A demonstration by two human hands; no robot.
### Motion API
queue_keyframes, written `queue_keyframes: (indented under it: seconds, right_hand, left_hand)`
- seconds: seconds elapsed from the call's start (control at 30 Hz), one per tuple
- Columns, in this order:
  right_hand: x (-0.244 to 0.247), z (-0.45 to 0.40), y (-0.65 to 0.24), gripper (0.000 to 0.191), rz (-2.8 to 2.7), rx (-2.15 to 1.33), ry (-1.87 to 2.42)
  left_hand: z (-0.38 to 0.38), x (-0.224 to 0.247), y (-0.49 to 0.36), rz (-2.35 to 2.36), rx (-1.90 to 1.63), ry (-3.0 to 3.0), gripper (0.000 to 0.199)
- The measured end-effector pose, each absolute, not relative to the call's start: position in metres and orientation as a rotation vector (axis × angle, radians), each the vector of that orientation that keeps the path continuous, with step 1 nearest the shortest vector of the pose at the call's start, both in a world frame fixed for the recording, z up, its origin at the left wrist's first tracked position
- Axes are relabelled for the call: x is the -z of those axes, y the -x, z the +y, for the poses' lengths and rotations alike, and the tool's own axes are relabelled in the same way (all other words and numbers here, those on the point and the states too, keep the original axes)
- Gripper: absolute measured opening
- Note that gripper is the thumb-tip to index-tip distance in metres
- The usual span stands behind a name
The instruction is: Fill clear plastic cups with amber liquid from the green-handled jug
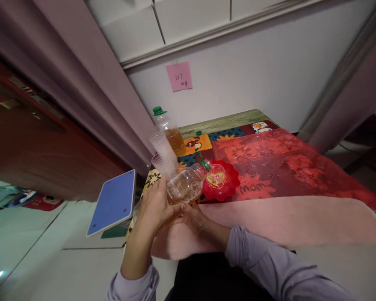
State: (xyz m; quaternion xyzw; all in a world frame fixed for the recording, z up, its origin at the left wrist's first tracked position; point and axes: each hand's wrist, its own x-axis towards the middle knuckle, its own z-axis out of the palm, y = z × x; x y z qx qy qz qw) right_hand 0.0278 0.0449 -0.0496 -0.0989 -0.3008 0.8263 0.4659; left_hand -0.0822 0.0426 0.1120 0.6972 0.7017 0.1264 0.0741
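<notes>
A clear plastic bottle (184,187) of amber, foamy liquid lies tilted between my two hands, its neck toward the right. My left hand (153,202) is closed round its near left side. My right hand (191,217) grips it from below, thumb near the left thumb; some of its fingers are hidden. The neck reaches over a red scalloped dish (232,184), where a clear plastic cup (217,174) sits. A green plastic piece (203,161) is beside the neck. Whether liquid is flowing, I cannot tell.
Behind my left hand are stacked clear cups (163,146) and a green-capped bottle (175,140) with amber liquid. A loose green cap (199,133) lies farther back. A patterned tablecloth (285,167) covers the table. A blue board (113,202) is at the left edge.
</notes>
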Motion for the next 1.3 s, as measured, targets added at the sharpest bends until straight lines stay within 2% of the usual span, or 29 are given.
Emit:
queue_keyframes:
  seconds: [0.1,0.33,0.93,1.13,1.3]
  right_hand:
    - [0.052,0.046,-0.026,0.079,-0.628,-2.07,0.231]
    - [0.053,0.047,-0.026,0.076,-0.577,-2.094,0.224]
    - [0.056,0.049,-0.024,0.075,-0.569,-2.135,0.165]
    - [0.056,0.048,-0.023,0.082,-0.533,-2.129,0.193]
    - [0.056,0.048,-0.024,0.078,-0.546,-2.139,0.187]
  left_hand:
    - [0.043,-0.124,0.071,2.144,-0.255,-2.057,0.087]
    - [0.045,-0.132,0.062,2.183,-0.132,-2.006,0.103]
    - [0.05,-0.127,0.065,2.208,0.002,-2.049,0.112]
    - [0.051,-0.128,0.063,2.217,-0.012,-2.06,0.107]
    - [0.05,-0.13,0.061,2.2,-0.016,-2.062,0.103]
